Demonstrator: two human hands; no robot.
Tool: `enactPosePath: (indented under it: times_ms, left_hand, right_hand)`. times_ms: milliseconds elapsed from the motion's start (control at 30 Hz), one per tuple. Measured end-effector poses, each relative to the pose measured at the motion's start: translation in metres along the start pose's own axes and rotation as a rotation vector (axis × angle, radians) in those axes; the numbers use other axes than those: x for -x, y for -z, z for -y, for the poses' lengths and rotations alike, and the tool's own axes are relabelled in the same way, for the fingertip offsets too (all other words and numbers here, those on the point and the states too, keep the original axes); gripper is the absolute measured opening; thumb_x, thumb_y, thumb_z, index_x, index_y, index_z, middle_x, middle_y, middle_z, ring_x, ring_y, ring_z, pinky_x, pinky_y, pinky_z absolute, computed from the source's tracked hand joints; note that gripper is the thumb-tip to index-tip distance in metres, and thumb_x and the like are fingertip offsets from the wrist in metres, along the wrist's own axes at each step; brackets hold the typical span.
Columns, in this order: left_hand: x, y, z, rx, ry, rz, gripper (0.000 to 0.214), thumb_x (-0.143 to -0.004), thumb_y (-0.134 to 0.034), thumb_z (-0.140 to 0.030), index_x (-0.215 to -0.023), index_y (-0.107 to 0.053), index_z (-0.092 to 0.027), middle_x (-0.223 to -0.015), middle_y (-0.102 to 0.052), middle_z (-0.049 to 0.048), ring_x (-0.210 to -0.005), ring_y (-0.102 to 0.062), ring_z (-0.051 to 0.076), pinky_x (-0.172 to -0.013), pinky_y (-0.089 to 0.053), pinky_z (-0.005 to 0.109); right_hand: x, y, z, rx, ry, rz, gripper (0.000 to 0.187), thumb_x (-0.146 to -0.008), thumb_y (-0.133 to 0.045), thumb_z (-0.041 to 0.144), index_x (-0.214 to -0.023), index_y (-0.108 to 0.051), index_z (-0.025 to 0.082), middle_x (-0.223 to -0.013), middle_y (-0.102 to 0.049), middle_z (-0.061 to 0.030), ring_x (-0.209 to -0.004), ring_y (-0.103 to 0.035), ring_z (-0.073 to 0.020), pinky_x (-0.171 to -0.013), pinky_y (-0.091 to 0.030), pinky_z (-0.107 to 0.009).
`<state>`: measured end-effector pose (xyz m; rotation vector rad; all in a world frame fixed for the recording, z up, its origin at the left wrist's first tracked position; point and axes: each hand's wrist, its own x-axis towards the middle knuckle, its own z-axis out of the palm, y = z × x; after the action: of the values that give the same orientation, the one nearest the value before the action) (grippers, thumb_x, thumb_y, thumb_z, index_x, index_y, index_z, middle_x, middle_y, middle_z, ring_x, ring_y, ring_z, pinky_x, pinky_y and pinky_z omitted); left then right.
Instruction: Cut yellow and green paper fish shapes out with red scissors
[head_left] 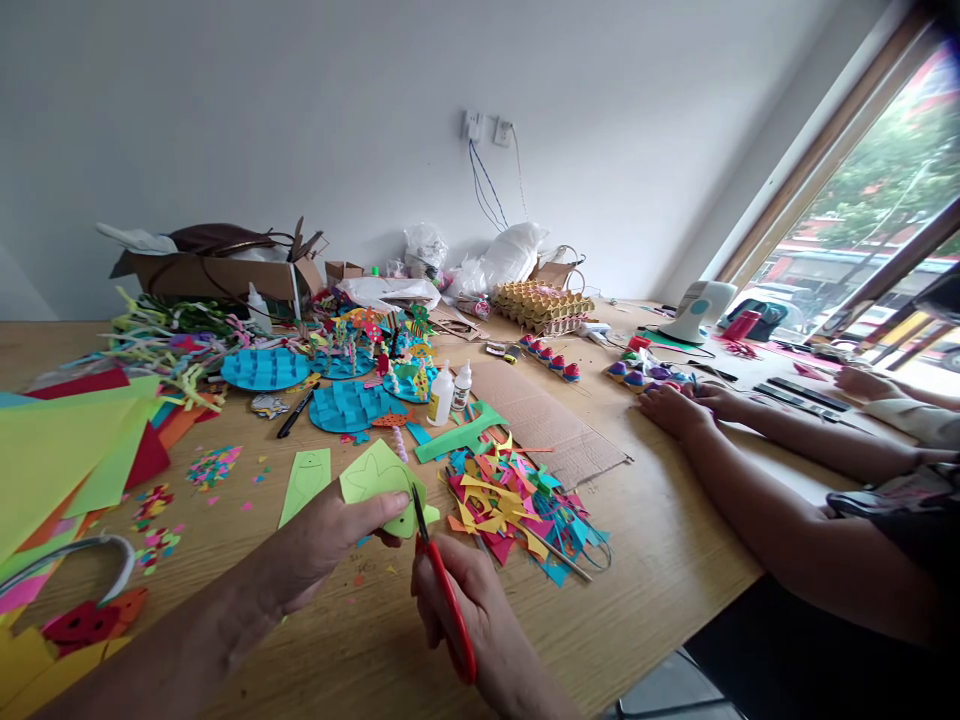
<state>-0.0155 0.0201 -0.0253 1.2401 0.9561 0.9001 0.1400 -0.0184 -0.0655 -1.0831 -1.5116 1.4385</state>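
My left hand (pixel 330 540) pinches a light green paper cut-out (pixel 379 480) with a drawn outline, held just above the wooden table (pixel 660 560). My right hand (pixel 465 600) grips red-handled scissors (pixel 442 590), whose dark blades point up into the lower right edge of the green paper. A pile of colourful paper scraps (pixel 510 500) lies just right of the scissors. A second green paper strip (pixel 306 482) rests on the table to the left of the cut-out.
Stacked coloured sheets (pixel 67 450) lie at left. Blue paper discs (pixel 349 405), two glue bottles (pixel 448 392), a black marker (pixel 296 412) and corrugated cardboard (pixel 540 420) sit ahead. Another person's arms (pixel 750 450) reach in from the right. Boxes and egg trays (pixel 540 305) line the wall.
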Motion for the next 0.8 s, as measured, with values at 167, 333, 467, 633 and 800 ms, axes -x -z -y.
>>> enactPosePath:
  times_ms: [167, 333, 467, 633, 800]
  left_hand:
    - [0.000, -0.003, 0.001, -0.033, -0.016, -0.033, 0.009, -0.079, -0.055, -0.027, -0.074, -0.057, -0.020, -0.070, -0.059, -0.0027, -0.069, -0.052, 0.015, -0.067, -0.042, 0.028]
    - [0.000, -0.004, -0.001, -0.063, -0.017, -0.029, 0.012, -0.079, -0.055, -0.029, -0.072, -0.058, -0.019, -0.069, -0.059, -0.0021, -0.069, -0.053, 0.016, -0.068, -0.043, 0.029]
    - [0.001, -0.004, -0.002, -0.046, 0.000, -0.043, 0.011, -0.080, -0.055, -0.029, -0.075, -0.058, -0.020, -0.071, -0.060, -0.0030, -0.070, -0.053, 0.016, -0.069, -0.043, 0.029]
    - [0.003, -0.005, -0.002, -0.034, 0.000, -0.050, 0.010, -0.079, -0.056, -0.028, -0.074, -0.057, -0.020, -0.069, -0.059, -0.0045, -0.068, -0.053, 0.015, -0.066, -0.042, 0.027]
    - [0.003, -0.005, -0.002, -0.038, 0.005, -0.044, 0.010, -0.080, -0.054, -0.029, -0.076, -0.057, -0.020, -0.071, -0.059, -0.0033, -0.071, -0.053, 0.016, -0.068, -0.043, 0.028]
  right_hand:
    - [0.000, 0.001, 0.001, 0.038, 0.028, -0.003, 0.034, -0.089, -0.040, 0.037, -0.061, -0.040, 0.018, -0.049, -0.037, 0.0062, -0.044, -0.034, -0.0065, -0.040, -0.026, -0.017]
    - [0.000, 0.001, -0.003, 0.042, 0.023, -0.006, 0.036, -0.088, -0.041, 0.042, -0.061, -0.042, 0.018, -0.050, -0.033, 0.0067, -0.042, -0.033, -0.0066, -0.038, -0.026, -0.017]
    - [0.000, 0.001, -0.007, 0.016, 0.025, -0.007, 0.040, -0.086, -0.041, 0.049, -0.060, -0.038, 0.019, -0.052, -0.030, 0.0067, -0.042, -0.030, -0.0063, -0.037, -0.026, -0.017]
    - [0.001, 0.002, -0.011, 0.053, 0.035, -0.006, 0.041, -0.088, -0.039, 0.048, -0.060, -0.036, 0.019, -0.053, -0.030, 0.0062, -0.045, -0.030, -0.0067, -0.039, -0.024, -0.018]
    - [0.002, 0.003, -0.011, 0.105, 0.025, -0.012, 0.041, -0.089, -0.038, 0.049, -0.063, -0.041, 0.018, -0.054, -0.035, 0.0050, -0.047, -0.033, -0.0077, -0.042, -0.025, -0.019]
